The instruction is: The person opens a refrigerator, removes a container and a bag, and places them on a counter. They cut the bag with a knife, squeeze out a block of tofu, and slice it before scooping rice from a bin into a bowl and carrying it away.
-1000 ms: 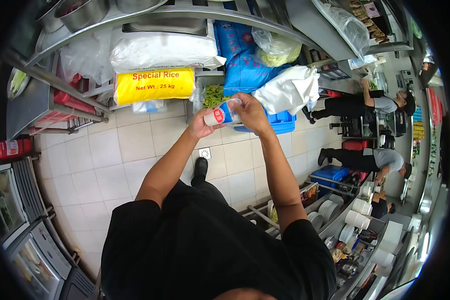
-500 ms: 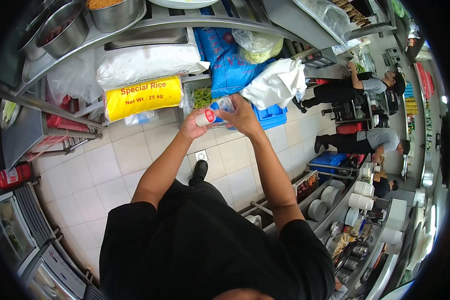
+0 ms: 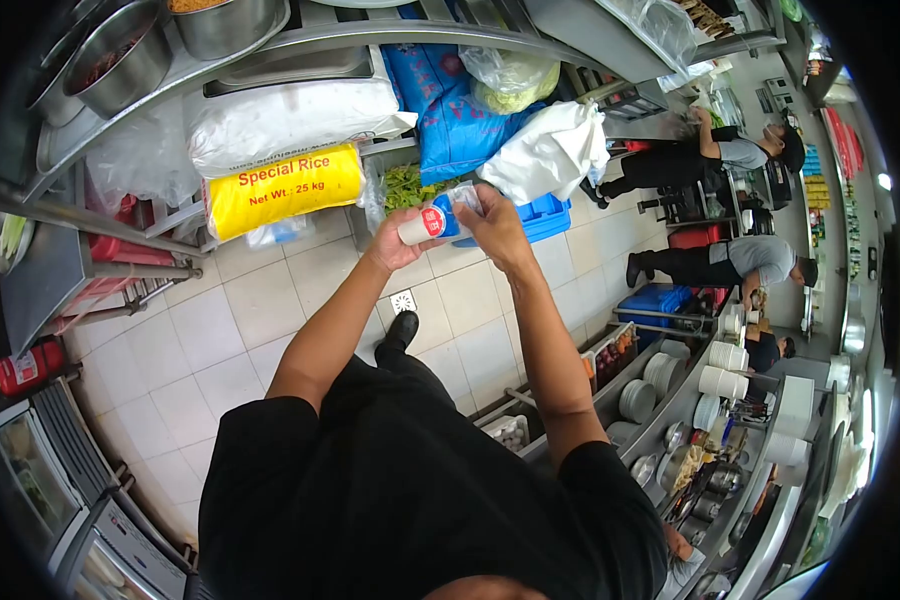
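Observation:
Between my hands is a white cylindrical pack [image 3: 436, 221] with a blue and red label and clear plastic at its right end. What is inside it I cannot make out. My left hand [image 3: 392, 246] is closed around the pack's left end. The fingers of my right hand [image 3: 500, 232] pinch the clear plastic at the other end. Both hands are over the tiled floor, in front of a low shelf. Leafy greens [image 3: 410, 187] show just beyond them, and a blue plastic crate [image 3: 543, 220] sits behind my right hand.
A yellow and white rice sack [image 3: 285, 190], a blue sack [image 3: 460, 135] and a white bag [image 3: 550, 155] lie on the shelf. Stacked plates [image 3: 660, 372] fill a rack at right. Two people [image 3: 760, 262] stand farther off. A fire extinguisher [image 3: 28, 368] is at left.
The pack has turned so its blue label and red mark face up more. My right hand has shifted slightly right and now grips the clear plastic end.

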Demonstrator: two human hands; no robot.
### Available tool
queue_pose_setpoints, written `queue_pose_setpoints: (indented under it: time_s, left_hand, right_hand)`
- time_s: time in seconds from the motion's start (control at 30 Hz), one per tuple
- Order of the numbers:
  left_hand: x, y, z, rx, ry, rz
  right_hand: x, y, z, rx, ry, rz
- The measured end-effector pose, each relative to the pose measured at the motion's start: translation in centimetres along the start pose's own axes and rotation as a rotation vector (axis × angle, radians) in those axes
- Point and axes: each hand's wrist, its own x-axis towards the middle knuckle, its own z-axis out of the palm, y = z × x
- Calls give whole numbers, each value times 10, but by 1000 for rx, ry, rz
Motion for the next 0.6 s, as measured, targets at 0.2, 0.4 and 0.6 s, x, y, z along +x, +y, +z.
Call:
queue_pose_setpoints:
  time_s: [0.2,0.4,0.6]
  left_hand:
    - [-5,-5,-2,53,57,3]
    - [-8,-4,-6,60,-20,-25]
    - [-9,-7,-6,85,41,-17]
  right_hand:
    - [-7,19,10,42,-15,50]
    - [-10,1,-1,-340,-39,-141]
    - [-8,-4,-13,-228,-20,-99]
